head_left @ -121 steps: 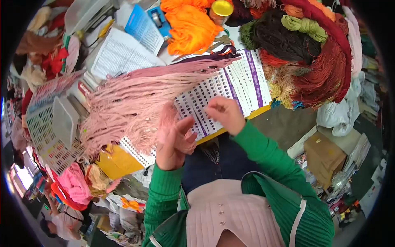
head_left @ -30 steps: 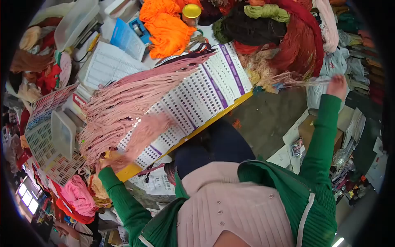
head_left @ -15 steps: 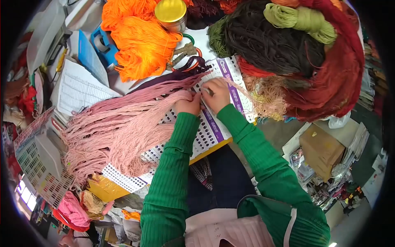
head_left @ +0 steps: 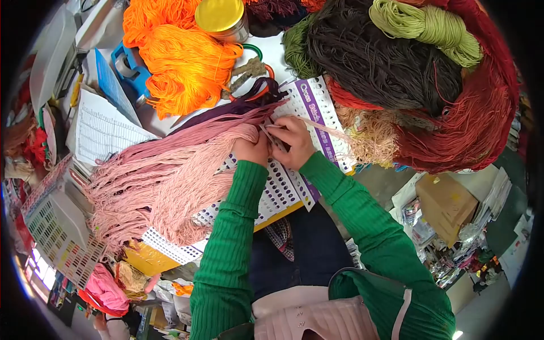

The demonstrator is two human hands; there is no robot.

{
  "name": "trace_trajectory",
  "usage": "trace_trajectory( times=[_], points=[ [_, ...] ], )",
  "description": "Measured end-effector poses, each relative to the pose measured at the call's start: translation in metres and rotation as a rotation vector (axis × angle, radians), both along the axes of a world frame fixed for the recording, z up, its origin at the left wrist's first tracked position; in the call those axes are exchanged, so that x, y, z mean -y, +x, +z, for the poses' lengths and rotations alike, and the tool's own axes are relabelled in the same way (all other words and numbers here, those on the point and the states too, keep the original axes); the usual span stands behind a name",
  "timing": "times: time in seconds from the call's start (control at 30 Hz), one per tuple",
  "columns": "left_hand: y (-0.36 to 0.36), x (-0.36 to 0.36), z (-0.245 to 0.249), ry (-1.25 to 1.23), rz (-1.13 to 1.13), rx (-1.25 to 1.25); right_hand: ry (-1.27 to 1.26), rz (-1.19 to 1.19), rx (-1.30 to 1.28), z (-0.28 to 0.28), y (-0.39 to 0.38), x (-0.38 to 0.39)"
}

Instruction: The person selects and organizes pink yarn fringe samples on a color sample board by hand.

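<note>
My left hand (head_left: 252,148) is closed at the edge of a white punched thread card (head_left: 271,198), with a pale pink thread skein (head_left: 187,164) running out from beside its fingers to the left. Close by, my right hand (head_left: 293,141) is pinched at the same card edge. A thin peach strand (head_left: 326,129) stretches from near those fingers to a tangled peach thread heap (head_left: 374,139). What exactly sits between the fingertips is too small to see. Dark purple thread (head_left: 207,116) lies beyond the pink bundles, and a purple "Cross Stitch" strip (head_left: 314,107) crosses the cards.
Orange yarn (head_left: 184,68), a gold-lidded jar (head_left: 220,17), scissors (head_left: 249,71) and a blue tape dispenser (head_left: 129,71) are at the back. Black yarn (head_left: 379,56) and dark red yarn (head_left: 470,124) are heaped at the right. Written sheets (head_left: 105,127) lie left; a cardboard box (head_left: 445,207) is lower right.
My hands have shifted slightly, and the right fingers are drawn in closer to the left hand. The front corner of the card has tilted outward. The view has moved a little.
</note>
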State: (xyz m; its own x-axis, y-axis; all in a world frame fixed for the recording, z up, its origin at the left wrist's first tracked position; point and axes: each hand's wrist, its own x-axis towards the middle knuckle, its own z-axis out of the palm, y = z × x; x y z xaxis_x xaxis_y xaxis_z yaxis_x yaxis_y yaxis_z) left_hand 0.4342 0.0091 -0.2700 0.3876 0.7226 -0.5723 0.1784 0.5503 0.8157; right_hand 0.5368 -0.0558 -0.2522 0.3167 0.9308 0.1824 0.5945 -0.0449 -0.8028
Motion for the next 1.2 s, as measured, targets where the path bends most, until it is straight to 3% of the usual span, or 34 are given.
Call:
trace_trajectory(
  times=[0.07, 0.17, 0.23, 0.27, 0.33, 0.37, 0.43, 0.5, 0.57, 0.6, 0.63, 0.73, 0.77, 0.8, 0.83, 0.9, 0.97, 1.0, 1.03, 1.1, 1.13, 1.2],
  points=[
    [-0.004, 0.001, 0.0, 0.314, -0.115, -0.147, -0.04, -0.04, -0.009, 0.003, -0.001, -0.001],
    [-0.02, -0.01, 0.036, -0.26, 0.167, 0.098, -0.042, -0.048, -0.024, 0.004, 0.0, -0.002],
    [-0.042, -0.025, 0.058, -0.791, 0.151, 0.464, -0.029, -0.061, -0.03, 0.002, -0.001, -0.002],
    [-0.045, -0.025, 0.064, -0.793, 0.229, 0.487, 0.012, -0.065, -0.044, 0.002, 0.0, -0.003],
    [-0.056, -0.024, 0.023, -0.882, -0.107, 1.104, 0.041, -0.061, -0.175, -0.003, 0.002, -0.003],
    [-0.04, -0.034, 0.05, -0.762, -0.075, 0.552, 0.037, -0.076, -0.206, 0.004, 0.004, -0.004],
    [-0.022, -0.016, 0.018, -0.466, -0.301, 0.041, -0.006, -0.133, -0.414, 0.004, 0.003, -0.004],
    [-0.008, -0.017, 0.022, 0.207, -0.748, -0.361, -0.03, -0.12, -0.247, -0.003, 0.003, -0.005],
    [-0.025, -0.025, 0.033, 0.09, -0.429, -0.243, -0.149, -0.087, -0.079, 0.003, -0.002, -0.009],
    [-0.046, -0.037, 0.042, 0.118, -0.386, -0.272, -0.149, -0.063, 0.032, 0.001, -0.005, -0.01],
    [-0.075, -0.052, 0.054, -0.018, -0.298, -0.193, -0.146, -0.049, 0.117, 0.0, -0.006, -0.013],
    [-0.184, -0.095, 0.075, -0.313, 0.007, 0.035, -0.259, -0.068, 0.08, 0.002, -0.009, -0.015],
    [-0.19, -0.111, 0.111, -0.249, 0.157, -0.107, -0.256, -0.075, 0.102, 0.004, -0.009, -0.016],
    [-0.272, -0.126, 0.077, 0.1, -0.029, -0.187, -0.287, -0.073, 0.078, 0.004, -0.009, -0.017],
    [-0.313, -0.127, 0.076, -0.028, 0.637, 0.109, -0.307, -0.076, 0.065, 0.004, -0.01, -0.017],
    [-0.38, -0.154, 0.105, -0.224, 0.561, 0.371, -0.326, -0.068, 0.078, 0.006, -0.009, -0.018],
    [-0.313, -0.12, 0.183, -0.156, 0.825, 0.115, -0.277, -0.042, 0.126, 0.006, -0.007, -0.021],
    [-0.278, -0.105, 0.22, -0.154, 0.598, 0.32, -0.311, -0.018, 0.125, 0.006, -0.005, -0.021],
    [-0.306, -0.083, 0.165, 0.031, 0.493, 0.354, -0.335, 0.013, 0.103, 0.005, -0.002, -0.02],
    [-0.278, -0.036, 0.199, -0.28, 0.23, 0.118, -0.346, 0.07, 0.059, 0.007, 0.0, -0.021],
    [-0.24, -0.031, 0.24, -0.511, 0.205, -0.148, -0.314, 0.051, 0.017, 0.011, -0.004, -0.018],
    [-0.238, 0.002, 0.208, -0.798, 0.128, 0.89, -0.32, 0.05, -0.036, 0.037, -0.018, -0.015]
  ],
)
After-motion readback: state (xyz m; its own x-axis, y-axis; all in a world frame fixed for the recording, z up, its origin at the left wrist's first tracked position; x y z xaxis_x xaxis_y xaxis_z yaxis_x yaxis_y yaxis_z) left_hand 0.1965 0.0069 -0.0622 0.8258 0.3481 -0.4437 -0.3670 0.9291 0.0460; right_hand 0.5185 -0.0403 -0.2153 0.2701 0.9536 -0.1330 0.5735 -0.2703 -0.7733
